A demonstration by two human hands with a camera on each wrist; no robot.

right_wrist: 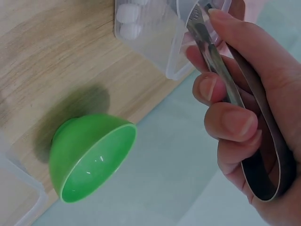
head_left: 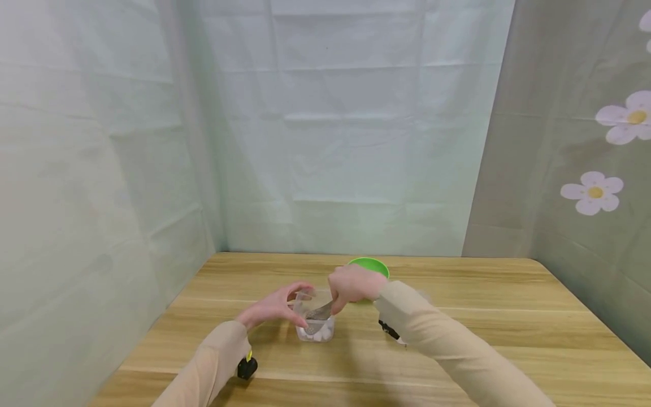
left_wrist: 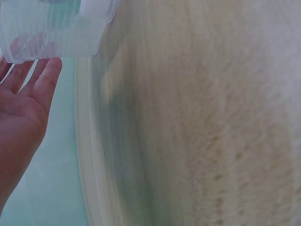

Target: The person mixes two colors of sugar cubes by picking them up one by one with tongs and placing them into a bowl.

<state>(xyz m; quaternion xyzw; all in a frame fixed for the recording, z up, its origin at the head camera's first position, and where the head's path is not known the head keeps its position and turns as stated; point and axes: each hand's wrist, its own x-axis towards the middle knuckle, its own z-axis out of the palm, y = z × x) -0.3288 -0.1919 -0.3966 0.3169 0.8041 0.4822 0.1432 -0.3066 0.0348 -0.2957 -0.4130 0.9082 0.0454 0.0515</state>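
Note:
A clear plastic container (head_left: 304,301) stands on the table with several white round pieces (right_wrist: 128,14) in it. My left hand (head_left: 277,305) holds it from the left, thumb at the near side and fingers at the far side. In the left wrist view, the fingertips of the left hand (left_wrist: 28,99) lie against the container's wall. My right hand (head_left: 353,282) grips metal tongs (right_wrist: 219,66), their bend lying in the palm. The perforated tips of the tongs (head_left: 320,312) reach down into the container, near the white pieces.
A green bowl (right_wrist: 80,146) stands beyond the right hand, partly hidden by it in the head view. Another clear plastic container (right_wrist: 35,183) shows at the lower left of the right wrist view. Cloth walls (head_left: 346,141) enclose the wooden table (head_left: 483,333).

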